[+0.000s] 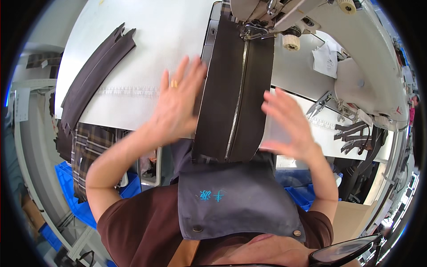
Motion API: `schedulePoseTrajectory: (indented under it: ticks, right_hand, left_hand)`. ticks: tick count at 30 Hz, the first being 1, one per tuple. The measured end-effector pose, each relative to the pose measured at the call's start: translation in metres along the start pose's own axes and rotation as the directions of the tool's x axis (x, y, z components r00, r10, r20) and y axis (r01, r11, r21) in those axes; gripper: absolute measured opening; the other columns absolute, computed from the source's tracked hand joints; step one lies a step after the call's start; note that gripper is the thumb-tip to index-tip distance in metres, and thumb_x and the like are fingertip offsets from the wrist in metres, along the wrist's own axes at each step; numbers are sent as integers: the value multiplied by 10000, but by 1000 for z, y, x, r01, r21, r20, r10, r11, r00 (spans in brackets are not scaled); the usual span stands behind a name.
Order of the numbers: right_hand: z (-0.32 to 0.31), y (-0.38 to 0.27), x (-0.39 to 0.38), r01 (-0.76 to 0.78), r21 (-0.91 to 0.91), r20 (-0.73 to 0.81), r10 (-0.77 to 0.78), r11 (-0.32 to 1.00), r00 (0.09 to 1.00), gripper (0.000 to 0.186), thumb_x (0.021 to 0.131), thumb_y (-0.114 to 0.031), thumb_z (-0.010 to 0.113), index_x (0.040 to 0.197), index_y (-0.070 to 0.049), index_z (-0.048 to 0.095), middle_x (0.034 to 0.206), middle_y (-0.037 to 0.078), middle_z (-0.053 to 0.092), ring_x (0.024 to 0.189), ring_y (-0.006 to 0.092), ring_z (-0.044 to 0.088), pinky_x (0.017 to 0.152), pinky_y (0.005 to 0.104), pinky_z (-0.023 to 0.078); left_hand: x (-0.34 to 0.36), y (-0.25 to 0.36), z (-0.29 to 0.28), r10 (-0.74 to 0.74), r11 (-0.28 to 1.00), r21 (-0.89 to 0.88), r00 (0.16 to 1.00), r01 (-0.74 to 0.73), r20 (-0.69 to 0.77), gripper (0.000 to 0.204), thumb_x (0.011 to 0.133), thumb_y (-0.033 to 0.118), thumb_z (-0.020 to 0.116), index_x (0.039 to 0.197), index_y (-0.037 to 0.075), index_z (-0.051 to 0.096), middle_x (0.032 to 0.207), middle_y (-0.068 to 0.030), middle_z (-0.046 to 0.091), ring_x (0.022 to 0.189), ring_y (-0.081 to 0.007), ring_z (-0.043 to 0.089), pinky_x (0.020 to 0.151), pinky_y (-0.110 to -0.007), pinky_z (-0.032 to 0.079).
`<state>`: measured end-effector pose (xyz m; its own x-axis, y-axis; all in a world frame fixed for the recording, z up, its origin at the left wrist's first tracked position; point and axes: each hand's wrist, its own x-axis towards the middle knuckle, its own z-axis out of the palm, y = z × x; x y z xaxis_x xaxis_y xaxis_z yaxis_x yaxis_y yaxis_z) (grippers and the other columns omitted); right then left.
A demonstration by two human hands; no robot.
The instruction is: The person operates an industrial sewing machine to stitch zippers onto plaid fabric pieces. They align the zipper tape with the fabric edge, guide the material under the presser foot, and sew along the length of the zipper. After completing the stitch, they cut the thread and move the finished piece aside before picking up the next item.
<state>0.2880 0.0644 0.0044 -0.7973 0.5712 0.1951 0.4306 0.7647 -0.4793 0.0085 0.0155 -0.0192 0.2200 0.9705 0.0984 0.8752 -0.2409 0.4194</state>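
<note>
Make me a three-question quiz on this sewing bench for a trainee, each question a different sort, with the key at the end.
1. Which hand wears a ring?
2. True or false: the metal snips lie to the right of the dark fabric panel.
3. Fill in the blank: a silver-toothed ____ runs lengthwise along the dark fabric panel.

Key: 1. The left hand. 2. True. 3. Zipper.
</note>
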Motion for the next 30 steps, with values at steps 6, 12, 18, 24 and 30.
schedulePoseTrajectory:
  ticks: [6, 12, 18, 24, 30]
  right_hand:
    - [32, -33, -27, 87, -250, 118, -58, 964, 991, 662, 696, 2, 585, 1316, -214, 502, 1449, 76, 361, 1342, 282, 324, 1045, 461, 328]
    - [9, -33, -11, 47, 21, 325, -51, 999, 944, 619, 658, -121, 687, 1261, -135, 546, 1414, 89, 411, 1329, 320, 336, 1057, 468, 303]
    - [17, -28, -1, 30, 44, 129, -36, 999, 991, 457, 765, -271, 700, 1185, -126, 593, 1325, 40, 491, 1175, 277, 446, 931, 395, 401]
    - [39, -33, -3, 77, -210, -59, -91, 975, 994, 403, 744, -228, 710, 1122, -123, 618, 1269, 14, 522, 1030, 236, 490, 834, 355, 428]
    - [49, -36, -2, 110, -239, -101, -137, 965, 985, 378, 721, -223, 728, 1073, -118, 637, 1231, 35, 536, 1030, 234, 492, 826, 352, 432]
  left_hand:
    - [-64, 8, 28, 408, 912, 80, 911, -403, -62, 345, 671, 210, 665, 996, 95, 648, 1219, -55, 568, 1256, -247, 440, 1045, -662, 35]
    - [-61, 14, 25, 367, 930, 24, 926, -367, -89, 217, 619, 139, 670, 836, 145, 678, 1186, -37, 566, 1204, -222, 470, 1045, -660, 56]
    - [-58, 15, 24, 365, 931, 5, 926, -366, -94, 183, 619, 145, 677, 802, 154, 670, 1151, -29, 568, 1175, -231, 482, 1038, -667, 74]
    - [-56, 13, 24, 390, 921, 47, 916, -387, -94, 147, 631, 167, 682, 777, 162, 666, 1135, -27, 564, 1150, -229, 486, 1026, -677, 102]
    - [-55, 14, 23, 382, 924, 30, 918, -381, -105, 157, 617, 186, 700, 768, 160, 666, 1135, -24, 562, 1141, -222, 494, 1021, -677, 122]
